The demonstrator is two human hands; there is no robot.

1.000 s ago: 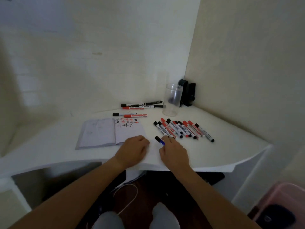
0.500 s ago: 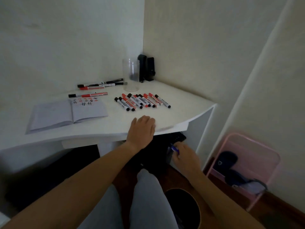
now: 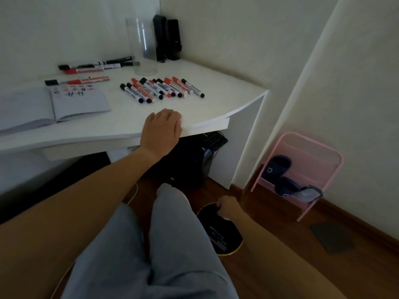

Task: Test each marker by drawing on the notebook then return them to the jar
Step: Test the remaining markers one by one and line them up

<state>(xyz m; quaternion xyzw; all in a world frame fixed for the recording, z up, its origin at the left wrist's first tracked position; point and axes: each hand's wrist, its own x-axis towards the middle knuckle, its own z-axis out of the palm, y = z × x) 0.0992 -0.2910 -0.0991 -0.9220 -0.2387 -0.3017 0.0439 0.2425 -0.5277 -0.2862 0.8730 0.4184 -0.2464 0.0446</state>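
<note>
My left hand [image 3: 162, 128] rests palm down on the front edge of the white desk [image 3: 218, 111]. My right hand [image 3: 228, 208] is down by the floor over a round black bin [image 3: 224, 236], fingers curled, pinching a dark-blue marker that is mostly hidden. On the desk lies the open notebook [image 3: 79, 102] with red and black strokes. Several red and black markers [image 3: 162, 89] lie in a row to its right. A few more markers [image 3: 92, 66] lie behind the notebook. The clear jar [image 3: 142, 46] stands at the back, holding no markers.
Black speakers [image 3: 167, 37] stand in the desk corner behind the jar. A black computer tower [image 3: 190, 165] sits under the desk. A pink rack [image 3: 302, 169] with dark slippers stands against the right wall. My grey-trousered legs [image 3: 164, 244] fill the foreground.
My right hand took the blue marker off the desk and went down to the black bin on the floor. My view swung right and down. My left hand shifted to the desk's edge.
</note>
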